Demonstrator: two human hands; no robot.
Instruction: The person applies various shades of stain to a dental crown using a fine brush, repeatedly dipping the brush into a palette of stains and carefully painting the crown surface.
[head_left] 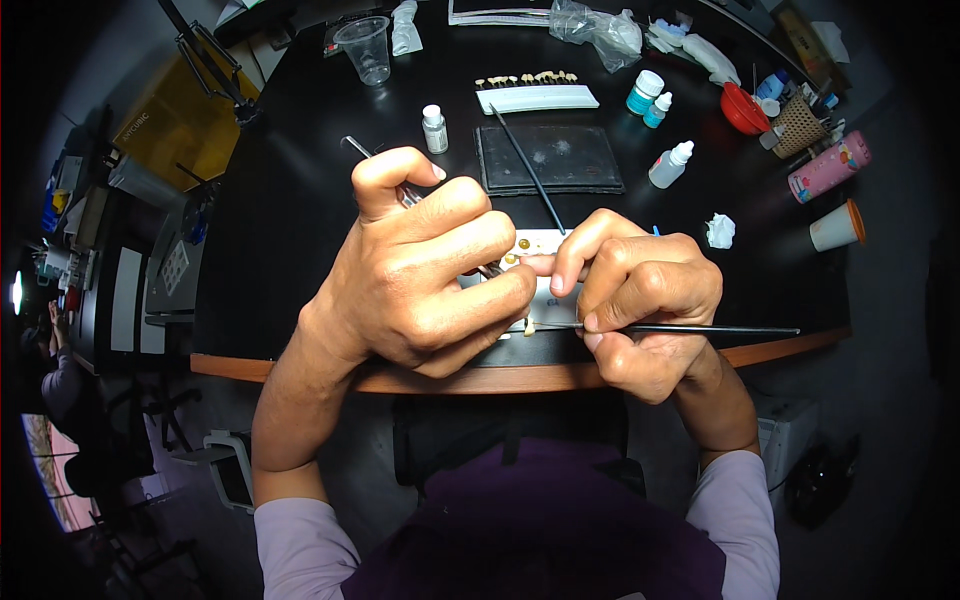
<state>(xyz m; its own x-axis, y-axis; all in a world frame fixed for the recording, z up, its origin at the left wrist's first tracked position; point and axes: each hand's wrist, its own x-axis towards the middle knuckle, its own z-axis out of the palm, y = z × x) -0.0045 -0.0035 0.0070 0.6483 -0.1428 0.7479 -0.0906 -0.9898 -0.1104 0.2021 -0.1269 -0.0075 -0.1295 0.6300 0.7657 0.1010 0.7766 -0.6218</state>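
My left hand (430, 265) is closed around a slim metal instrument (357, 147), whose bent end sticks out past the index finger; its middle is hidden by the fingers. A small tooth-shaped, cream-coloured piece (530, 327) shows just below the left fingertips; what supports it is hidden. My right hand (650, 300) pinches a thin brush (715, 329) with a black handle, its tip pointing left at the tooth-shaped piece. The right little finger reaches toward the left hand. Below both hands lies a white mixing palette (540, 239) with amber blobs, partly covered.
Beyond the hands, a second brush (527, 165) leans across a dark flat case (550, 160) toward a white tooth shade guide (537, 98). Small bottles (434, 130) and a dropper bottle (670, 165) stand around. Crumpled tissue (720, 231) and a paper cup (836, 226) sit right.
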